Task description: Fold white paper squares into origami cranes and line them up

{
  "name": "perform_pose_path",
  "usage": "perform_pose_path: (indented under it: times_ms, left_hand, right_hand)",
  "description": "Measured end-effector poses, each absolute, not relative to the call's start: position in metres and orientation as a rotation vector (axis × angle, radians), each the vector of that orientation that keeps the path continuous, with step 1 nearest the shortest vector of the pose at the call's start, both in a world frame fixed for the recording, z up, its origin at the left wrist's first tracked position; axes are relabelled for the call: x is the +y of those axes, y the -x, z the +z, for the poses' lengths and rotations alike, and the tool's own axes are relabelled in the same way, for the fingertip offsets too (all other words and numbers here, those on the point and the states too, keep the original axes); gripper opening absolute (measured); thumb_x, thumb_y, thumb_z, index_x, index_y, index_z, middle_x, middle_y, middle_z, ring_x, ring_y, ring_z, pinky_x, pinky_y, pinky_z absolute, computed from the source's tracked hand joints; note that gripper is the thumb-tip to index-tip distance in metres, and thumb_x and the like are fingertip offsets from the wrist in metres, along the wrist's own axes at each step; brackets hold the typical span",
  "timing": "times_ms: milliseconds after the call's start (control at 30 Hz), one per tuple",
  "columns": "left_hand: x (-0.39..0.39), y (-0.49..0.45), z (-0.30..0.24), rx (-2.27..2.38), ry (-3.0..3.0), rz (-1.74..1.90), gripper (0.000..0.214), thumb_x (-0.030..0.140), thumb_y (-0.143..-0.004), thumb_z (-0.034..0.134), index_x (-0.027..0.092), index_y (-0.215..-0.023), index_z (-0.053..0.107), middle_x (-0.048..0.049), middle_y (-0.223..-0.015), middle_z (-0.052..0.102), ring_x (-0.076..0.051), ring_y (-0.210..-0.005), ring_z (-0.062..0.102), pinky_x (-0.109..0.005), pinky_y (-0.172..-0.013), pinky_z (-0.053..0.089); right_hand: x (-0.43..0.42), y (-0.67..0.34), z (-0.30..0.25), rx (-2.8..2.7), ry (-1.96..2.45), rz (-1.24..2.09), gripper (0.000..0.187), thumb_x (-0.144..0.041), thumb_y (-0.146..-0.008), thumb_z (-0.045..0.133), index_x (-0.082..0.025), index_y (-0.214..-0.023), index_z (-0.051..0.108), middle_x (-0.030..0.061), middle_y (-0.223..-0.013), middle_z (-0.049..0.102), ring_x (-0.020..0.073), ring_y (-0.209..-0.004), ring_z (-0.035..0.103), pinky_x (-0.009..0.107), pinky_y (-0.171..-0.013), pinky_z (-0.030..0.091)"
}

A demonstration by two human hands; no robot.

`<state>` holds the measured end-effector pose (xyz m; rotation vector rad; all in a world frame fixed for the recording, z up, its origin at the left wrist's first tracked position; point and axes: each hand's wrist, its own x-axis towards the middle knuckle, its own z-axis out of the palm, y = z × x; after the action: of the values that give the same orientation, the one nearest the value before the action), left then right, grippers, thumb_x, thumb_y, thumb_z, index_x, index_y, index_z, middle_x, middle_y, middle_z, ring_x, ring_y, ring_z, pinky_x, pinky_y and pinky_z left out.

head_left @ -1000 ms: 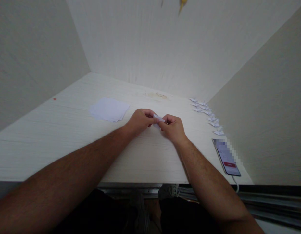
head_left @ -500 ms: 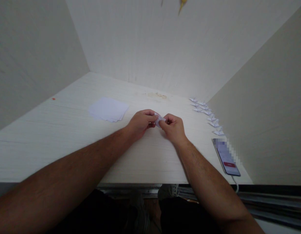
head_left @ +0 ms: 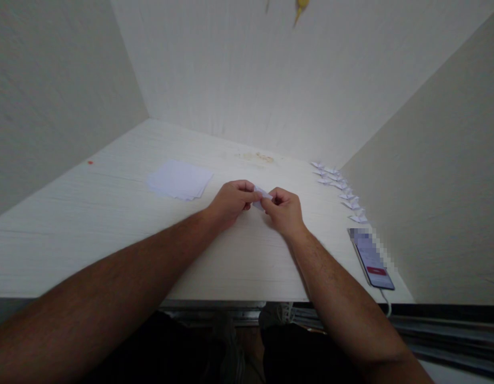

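Observation:
Both my hands meet over the middle of a pale wooden desk [head_left: 111, 213]. My left hand [head_left: 229, 201] and my right hand [head_left: 285, 210] each pinch a small folded piece of white paper [head_left: 261, 193] between thumb and fingers. The paper is held just above the desk top, mostly hidden by my fingertips. To the left lies a loose stack of white paper squares [head_left: 178, 180].
A row of several small folded white paper shapes [head_left: 339, 188] runs along the right wall. A phone [head_left: 371, 257] with a lit screen and a cable lies at the desk's front right. Walls close the desk in on three sides.
My fingers have shifted slightly on the folded paper, turning it a little. My arms and everything else stay where they were.

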<state>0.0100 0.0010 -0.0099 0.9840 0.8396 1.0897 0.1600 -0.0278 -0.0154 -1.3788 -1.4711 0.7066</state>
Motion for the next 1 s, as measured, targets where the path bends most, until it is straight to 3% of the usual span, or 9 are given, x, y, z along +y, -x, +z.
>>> perform_pose_path:
  times_ms: [267, 400, 467, 600, 667, 867, 1000]
  left_hand:
    - [0.0017, -0.0123, -0.0068, 0.809, -0.956, 1.138, 0.015, 0.021, -0.066, 0.074, 0.018, -0.061, 0.06, 0.0035, -0.048, 0.048, -0.008, -0.044, 0.041, -0.023, -0.044, 0.027]
    - [0.0029, -0.0107, -0.0048, 0.771, -0.862, 1.168, 0.014, 0.03, -0.073, 0.07, 0.017, -0.071, 0.066, 0.0008, -0.056, 0.054, -0.009, -0.046, 0.044, -0.023, -0.044, 0.03]
    - [0.0025, -0.0099, -0.0051, 0.756, -0.865, 1.142, 0.016, 0.031, -0.071, 0.072, 0.016, -0.071, 0.067, 0.0002, -0.058, 0.056, -0.009, -0.047, 0.045, -0.023, -0.045, 0.031]
    - [0.0004, -0.0104, -0.0074, 0.772, -0.999, 1.095, 0.018, 0.015, -0.055, 0.08, 0.015, -0.064, 0.064, 0.0009, -0.057, 0.058, -0.007, -0.048, 0.045, -0.023, -0.047, 0.03]
    - [0.0001, -0.011, -0.0078, 0.787, -0.998, 1.105, 0.018, 0.014, -0.054, 0.08, 0.015, -0.062, 0.063, 0.0006, -0.058, 0.059, -0.007, -0.048, 0.044, -0.023, -0.047, 0.028]
    - [0.0038, -0.0107, -0.0053, 0.771, -0.92, 1.124, 0.015, 0.022, -0.068, 0.072, 0.016, -0.058, 0.062, 0.0012, -0.048, 0.048, -0.009, -0.045, 0.041, -0.024, -0.045, 0.029]
    - [0.0048, -0.0101, -0.0061, 0.732, -0.889, 1.127, 0.021, 0.032, -0.074, 0.07, 0.014, -0.063, 0.065, -0.0016, -0.054, 0.053, -0.01, -0.047, 0.044, -0.025, -0.045, 0.032]
  right_hand:
    - [-0.0298, -0.1585, -0.013, -1.472, 1.364, 0.737, 0.018, -0.033, -0.071, 0.065, -0.021, -0.061, 0.056, -0.0058, -0.052, 0.049, 0.0092, -0.049, 0.039, 0.024, -0.047, 0.027]
    - [-0.0301, -0.1581, -0.0127, -1.464, 1.378, 0.734, 0.016, -0.031, -0.07, 0.064, -0.021, -0.06, 0.055, -0.0056, -0.052, 0.05, 0.0093, -0.049, 0.039, 0.024, -0.048, 0.027]
    - [-0.0299, -0.1582, -0.0127, -1.444, 1.39, 0.727, 0.016, -0.032, -0.069, 0.063, -0.021, -0.06, 0.055, -0.0055, -0.052, 0.05, 0.0094, -0.049, 0.04, 0.024, -0.048, 0.028]
    - [-0.0289, -0.1589, -0.0137, -1.452, 1.392, 0.717, 0.02, -0.036, -0.07, 0.064, -0.021, -0.06, 0.055, -0.0051, -0.052, 0.05, 0.0095, -0.049, 0.041, 0.024, -0.048, 0.028]
    - [-0.0286, -0.1591, -0.0143, -1.457, 1.381, 0.722, 0.021, -0.037, -0.07, 0.065, -0.021, -0.06, 0.056, -0.0053, -0.052, 0.05, 0.0094, -0.049, 0.041, 0.024, -0.048, 0.028]
    - [-0.0304, -0.1571, -0.013, -1.446, 1.351, 0.781, 0.017, -0.033, -0.069, 0.064, -0.021, -0.06, 0.055, -0.006, -0.051, 0.049, 0.0087, -0.047, 0.038, 0.024, -0.046, 0.025]
    - [-0.0312, -0.1565, -0.0122, -1.432, 1.369, 0.753, 0.016, -0.031, -0.068, 0.064, -0.021, -0.06, 0.056, -0.0058, -0.051, 0.05, 0.0089, -0.048, 0.04, 0.024, -0.048, 0.028]
